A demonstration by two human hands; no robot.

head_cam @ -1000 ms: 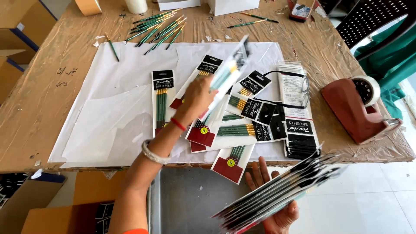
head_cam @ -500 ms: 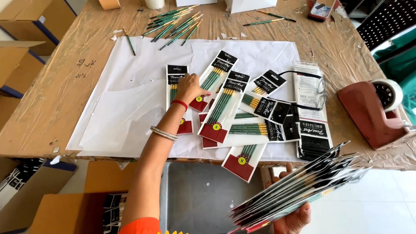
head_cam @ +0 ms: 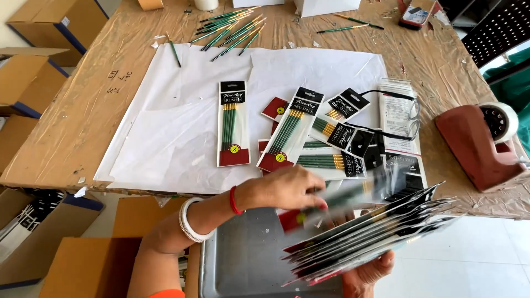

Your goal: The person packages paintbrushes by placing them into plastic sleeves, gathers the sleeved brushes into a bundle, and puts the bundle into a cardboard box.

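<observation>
My right hand holds a fanned stack of flat brush packets from below, out past the table's near edge. Above it, my left hand, with a red band and white bangles at the wrist, pinches one motion-blurred packet at the top of that stack. Each packet is clear, with green-handled brushes, a black header and a red foot. On the white paper lie several such packets: one alone, and the others overlapping in a loose pile.
Loose green brushes are scattered at the far side of the brown, plastic-covered table. A red tape dispenser stands at the right edge. Cardboard boxes sit on the left, and a grey metal surface is below me.
My left hand has left a packet lying on the paper and drawn back to the stack, where it now grips the top packet. The right hand has raised the stack slightly.
</observation>
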